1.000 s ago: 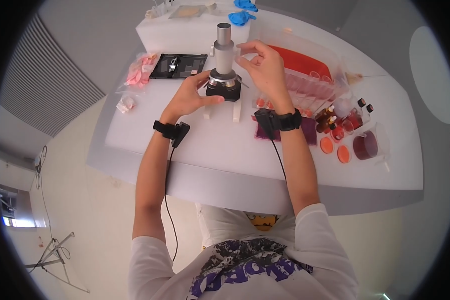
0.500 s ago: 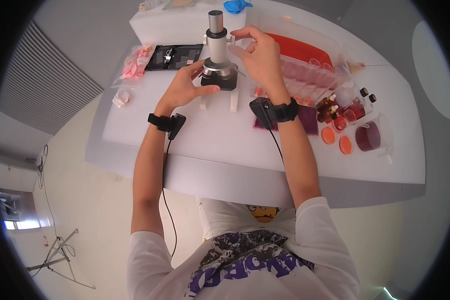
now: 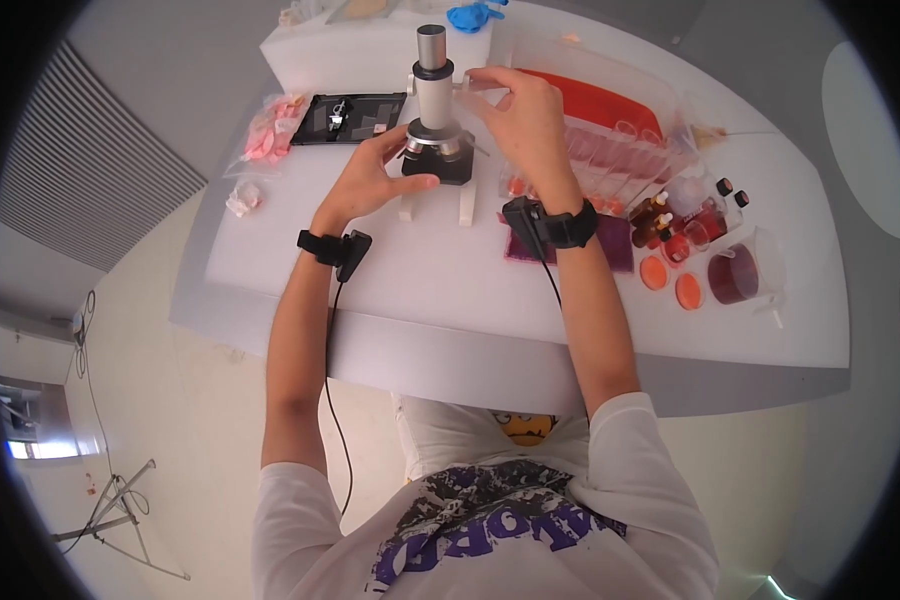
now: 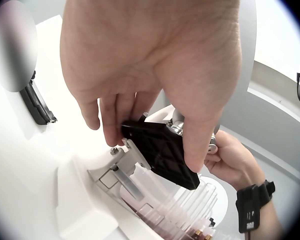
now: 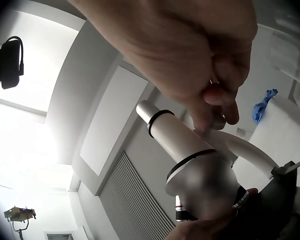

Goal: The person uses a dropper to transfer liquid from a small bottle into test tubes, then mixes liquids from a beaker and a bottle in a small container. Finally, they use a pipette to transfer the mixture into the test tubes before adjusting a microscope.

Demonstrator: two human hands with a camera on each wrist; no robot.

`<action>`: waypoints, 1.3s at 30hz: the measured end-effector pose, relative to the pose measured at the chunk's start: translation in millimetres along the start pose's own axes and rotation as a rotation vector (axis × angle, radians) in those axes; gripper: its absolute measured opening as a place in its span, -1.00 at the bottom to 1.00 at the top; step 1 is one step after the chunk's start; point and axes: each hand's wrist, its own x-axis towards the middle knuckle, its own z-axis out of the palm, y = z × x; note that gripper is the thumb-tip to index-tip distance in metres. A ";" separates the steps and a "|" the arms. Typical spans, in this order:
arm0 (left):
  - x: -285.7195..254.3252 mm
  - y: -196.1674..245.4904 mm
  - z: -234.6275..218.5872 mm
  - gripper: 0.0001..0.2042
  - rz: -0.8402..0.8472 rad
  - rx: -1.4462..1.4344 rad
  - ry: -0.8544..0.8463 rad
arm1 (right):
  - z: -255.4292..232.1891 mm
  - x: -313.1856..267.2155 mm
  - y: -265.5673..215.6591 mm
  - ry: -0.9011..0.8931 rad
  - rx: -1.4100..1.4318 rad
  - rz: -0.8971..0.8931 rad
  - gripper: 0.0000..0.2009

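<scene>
A white and grey microscope (image 3: 435, 105) stands upright on the table in the head view, its light feet toward the person. My left hand (image 3: 370, 180) holds the black stage (image 4: 157, 152) from the left side, thumb along the near edge and the other fingers at the far side. On the microscope's right, my right hand (image 3: 530, 115) pinches the focus knob (image 5: 218, 121) between thumb and fingers. The tube (image 5: 175, 135) leans across the right wrist view, beside the right fingertips. Just above the stage show the silver objectives (image 3: 440, 145).
A black case (image 3: 348, 118) and a bag of pink material (image 3: 273, 130) lie left. To the right stand a clear tube rack (image 3: 620, 160), brown dropper bottles (image 3: 650, 210), orange dishes (image 3: 654, 272) and a beaker (image 3: 735, 275). Behind is a white box (image 3: 360, 60) with a blue glove (image 3: 475, 16).
The head view has shifted a little, moving the whole table scene in it. My right fingers have shifted slightly at the knob, while the left hand keeps its place on the stage.
</scene>
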 end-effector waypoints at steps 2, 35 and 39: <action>-0.4 -0.3 0.2 -0.31 -0.001 0.000 0.005 | -5.8 -0.6 -10.5 -0.023 0.020 0.051 -0.69; -0.9 0.1 -1.0 -0.29 0.028 0.028 0.000 | 7.6 -2.5 2.1 -0.023 0.195 0.138 -0.70; -1.9 2.0 -0.2 -0.31 0.026 0.033 0.011 | 3.7 -0.7 2.8 -0.054 0.194 0.135 -0.69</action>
